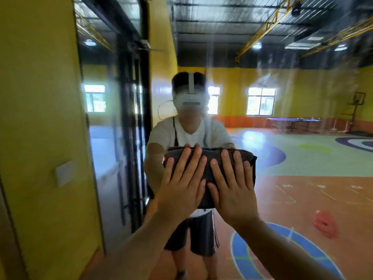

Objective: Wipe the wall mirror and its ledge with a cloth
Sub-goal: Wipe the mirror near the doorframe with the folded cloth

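Here both hands, left hand (pixel 180 186) and right hand (pixel 234 190), press the folded dark-grey cloth (pixel 207 158) flat on the streaked wall mirror (pixel 282 98), fingers straight and spread; even pressure and overlapping strokes would serve best.

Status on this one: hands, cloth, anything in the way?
Left hand and right hand flat, pressing cloth on mirror. Streaks upper right. Ledge out of view. Nothing blocking.

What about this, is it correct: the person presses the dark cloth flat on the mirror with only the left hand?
Not quite. In the head view both hands press it: the left hand and the right hand lie side by side, fingers straight, holding the dark cloth flat on the mirror.
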A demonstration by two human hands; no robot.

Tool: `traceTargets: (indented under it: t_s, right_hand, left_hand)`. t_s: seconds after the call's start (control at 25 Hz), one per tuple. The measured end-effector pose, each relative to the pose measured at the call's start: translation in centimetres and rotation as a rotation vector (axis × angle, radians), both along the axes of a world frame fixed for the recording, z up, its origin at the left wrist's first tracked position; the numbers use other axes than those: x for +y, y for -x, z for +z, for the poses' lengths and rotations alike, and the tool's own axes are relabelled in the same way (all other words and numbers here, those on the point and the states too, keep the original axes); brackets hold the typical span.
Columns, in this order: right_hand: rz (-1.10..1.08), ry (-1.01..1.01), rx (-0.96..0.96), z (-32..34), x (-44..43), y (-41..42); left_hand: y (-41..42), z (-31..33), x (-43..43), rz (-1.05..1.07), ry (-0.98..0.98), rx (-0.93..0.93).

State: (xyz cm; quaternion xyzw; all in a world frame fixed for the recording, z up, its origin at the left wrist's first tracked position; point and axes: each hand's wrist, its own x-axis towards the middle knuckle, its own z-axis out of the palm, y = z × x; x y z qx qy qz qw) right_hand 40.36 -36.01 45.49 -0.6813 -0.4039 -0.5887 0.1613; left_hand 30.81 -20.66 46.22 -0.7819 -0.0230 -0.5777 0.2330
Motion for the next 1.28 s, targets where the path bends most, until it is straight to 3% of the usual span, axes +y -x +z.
traceTargets:
  t_s: [0.16, 0.52, 0.8, 1.08, 1.28]
  right_hand:
    - [0.002, 0.075, 0.022, -8.0, -1.1, -0.4]
    - [0.042, 0.295, 0.116, -30.2, -5.0, -0.8]
    - [0.02, 0.385, 0.214, -46.3, -5.5, 0.5]
    - [0.035, 0.49, 0.179, -55.9, -6.8, 0.1]
    - [0.092, 0.528, 0.214, -56.2, -8.1, -0.5]
  left_hand:
    - [0.2, -7.7, -0.2, 0.0, -0.036, 0.078]
    - [1.7, -30.1, -2.1, -0.059, 0.077, 0.293]
    - [3.4, -45.1, -0.8, -0.024, -0.007, 0.437]
    - [3.9, -55.4, -0.3, 0.014, -0.099, 0.465]
    - [4.4, -56.1, -1.6, -0.042, -0.059, 0.496]
